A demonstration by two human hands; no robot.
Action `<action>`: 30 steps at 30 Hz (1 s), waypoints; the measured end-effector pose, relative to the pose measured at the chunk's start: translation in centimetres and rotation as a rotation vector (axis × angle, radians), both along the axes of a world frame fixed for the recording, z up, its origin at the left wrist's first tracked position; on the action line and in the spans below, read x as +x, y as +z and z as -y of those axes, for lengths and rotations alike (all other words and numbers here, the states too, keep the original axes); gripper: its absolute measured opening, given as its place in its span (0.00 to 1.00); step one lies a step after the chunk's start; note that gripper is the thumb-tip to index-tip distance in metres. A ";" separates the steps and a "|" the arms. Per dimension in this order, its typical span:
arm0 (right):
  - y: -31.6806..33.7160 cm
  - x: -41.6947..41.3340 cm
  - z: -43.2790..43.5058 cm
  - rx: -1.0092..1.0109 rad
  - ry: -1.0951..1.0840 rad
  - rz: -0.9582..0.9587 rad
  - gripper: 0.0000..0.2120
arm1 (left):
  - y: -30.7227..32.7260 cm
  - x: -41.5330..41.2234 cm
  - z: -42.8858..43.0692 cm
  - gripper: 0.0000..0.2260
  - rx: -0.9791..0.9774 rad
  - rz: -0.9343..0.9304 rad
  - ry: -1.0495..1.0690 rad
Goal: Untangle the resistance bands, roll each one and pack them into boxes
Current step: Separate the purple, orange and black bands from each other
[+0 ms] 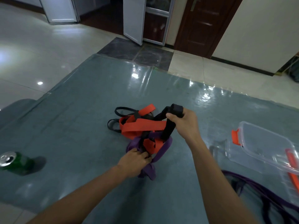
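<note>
A tangle of resistance bands lies in the middle of the grey-blue mat [84, 120]: an orange band [142, 126], a black band [169, 125] and a purple band [161, 151] wound through each other. My right hand [184, 123] grips a loop of the black band and holds it lifted above the pile. My left hand [135, 162] pinches the tangle at its near end, where black and purple strands meet. A clear plastic box [265, 143] with orange clips stands open at the right.
A green drink can [14, 162] stands on the mat at the far left. More purple bands [258, 189] lie loose at the lower right, near the box. An orange strip [291, 165] lies by the box's near edge. Tiled floor and doors lie beyond the mat.
</note>
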State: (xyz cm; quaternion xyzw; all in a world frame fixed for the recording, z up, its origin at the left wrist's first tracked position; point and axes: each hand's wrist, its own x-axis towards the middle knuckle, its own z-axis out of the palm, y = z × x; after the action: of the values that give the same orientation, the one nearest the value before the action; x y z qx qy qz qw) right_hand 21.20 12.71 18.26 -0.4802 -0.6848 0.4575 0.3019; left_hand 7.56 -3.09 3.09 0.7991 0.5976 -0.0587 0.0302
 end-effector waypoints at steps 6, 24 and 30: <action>1.1 2.8 -1.0 0.014 -0.065 -0.168 0.08 | -1.4 1.1 3.3 0.27 -0.090 -0.081 0.033; 7.8 8.3 -3.1 0.114 -0.108 -0.510 0.05 | 13.3 -5.5 2.2 0.24 0.214 -0.172 0.011; -5.1 10.5 -2.5 -0.220 -0.038 -0.221 0.05 | 4.4 -2.1 5.6 0.12 0.161 -0.183 -0.172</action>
State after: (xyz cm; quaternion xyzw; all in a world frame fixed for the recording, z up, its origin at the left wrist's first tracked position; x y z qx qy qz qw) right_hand 31.70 15.21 13.15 -0.4701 -0.5838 0.5742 0.3295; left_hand 5.50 -8.68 7.50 0.8385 0.5299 -0.0855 -0.0938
